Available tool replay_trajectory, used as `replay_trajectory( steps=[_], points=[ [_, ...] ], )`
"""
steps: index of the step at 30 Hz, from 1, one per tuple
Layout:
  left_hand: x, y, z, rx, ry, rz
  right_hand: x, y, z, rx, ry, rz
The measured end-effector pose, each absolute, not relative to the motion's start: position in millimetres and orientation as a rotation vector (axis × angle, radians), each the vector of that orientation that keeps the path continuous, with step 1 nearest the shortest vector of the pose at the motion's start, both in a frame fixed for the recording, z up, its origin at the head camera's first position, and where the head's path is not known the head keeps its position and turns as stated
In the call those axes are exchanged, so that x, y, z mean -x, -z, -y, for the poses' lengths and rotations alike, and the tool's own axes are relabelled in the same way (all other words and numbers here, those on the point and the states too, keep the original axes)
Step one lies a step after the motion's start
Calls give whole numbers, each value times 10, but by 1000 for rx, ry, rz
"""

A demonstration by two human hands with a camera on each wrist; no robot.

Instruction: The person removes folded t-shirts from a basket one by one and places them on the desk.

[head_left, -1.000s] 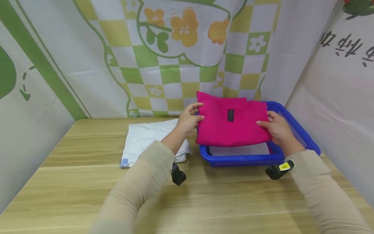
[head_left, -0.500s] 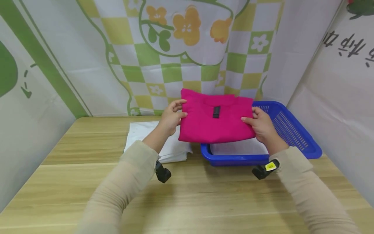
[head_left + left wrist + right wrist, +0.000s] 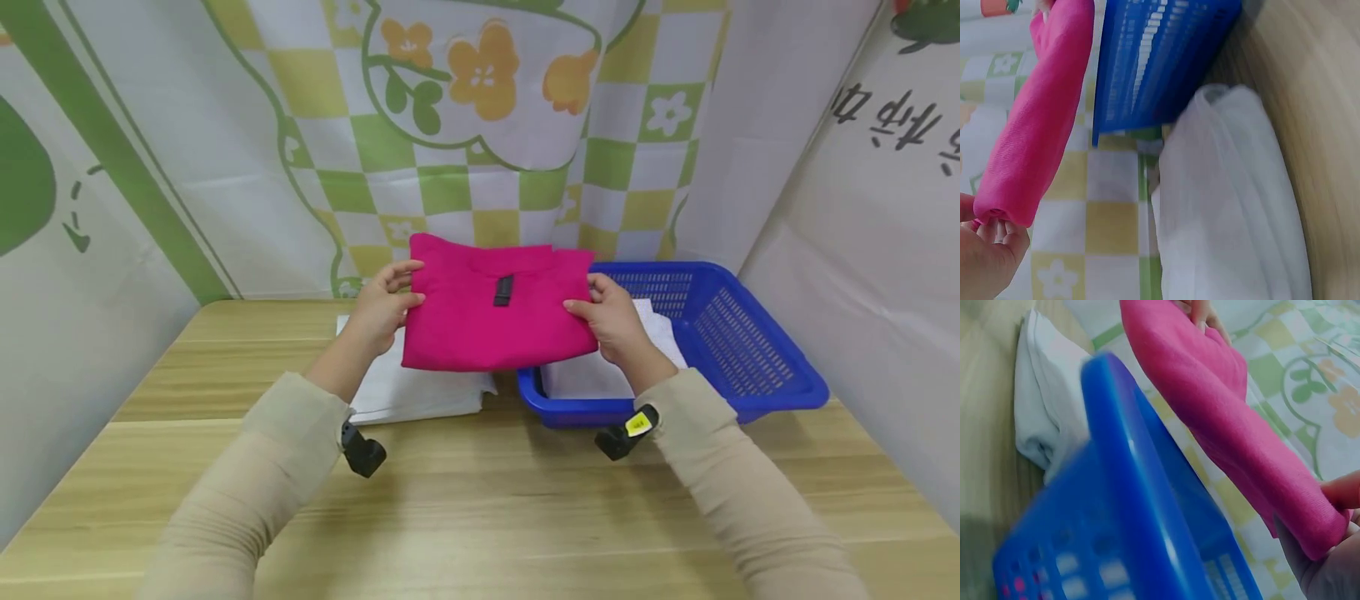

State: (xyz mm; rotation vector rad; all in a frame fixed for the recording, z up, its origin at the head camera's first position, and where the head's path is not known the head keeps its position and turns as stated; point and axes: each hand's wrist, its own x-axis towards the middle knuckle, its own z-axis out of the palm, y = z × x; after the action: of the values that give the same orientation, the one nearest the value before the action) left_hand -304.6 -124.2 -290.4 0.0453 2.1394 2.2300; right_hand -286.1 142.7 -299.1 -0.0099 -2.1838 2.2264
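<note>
A folded bright pink garment (image 3: 498, 325) with a black label near its collar is held up level in the air between both hands. The left hand (image 3: 381, 308) pinches its left edge, thumb in front and fingers behind. At the right edge, the right hand (image 3: 618, 321) grips it the same way. Under the pink garment's left part lies a folded white garment (image 3: 420, 392) on the table, partly covered from above. Both wrist views show the pink garment (image 3: 1041, 112) as a thick folded roll, apart from the white garment (image 3: 1229, 200) and the basket.
A blue plastic basket (image 3: 757, 333) with slotted walls stands at the right, with white cloth (image 3: 588, 379) inside it. The wooden table (image 3: 480, 500) spreads in front. Behind hangs a checked, flowered curtain (image 3: 442, 192), and a printed white sheet (image 3: 862, 275) closes the right side.
Both hands have carried the pink garment leftward, from above the blue basket to partly over the white garment. More of the basket and the white cloth inside it now shows.
</note>
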Motion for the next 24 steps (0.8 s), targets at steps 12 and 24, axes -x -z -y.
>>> replay_trajectory(
  steps=[12, 24],
  points=[
    [3008, 2972, 1754, -4, -2133, -2238, 2867, 3035, -845, -16, -2230, 2239],
    [2962, 3067, 2254, 98, -2070, -2350, 2836, 3101, -258, 37, -2136, 2320]
  ],
)
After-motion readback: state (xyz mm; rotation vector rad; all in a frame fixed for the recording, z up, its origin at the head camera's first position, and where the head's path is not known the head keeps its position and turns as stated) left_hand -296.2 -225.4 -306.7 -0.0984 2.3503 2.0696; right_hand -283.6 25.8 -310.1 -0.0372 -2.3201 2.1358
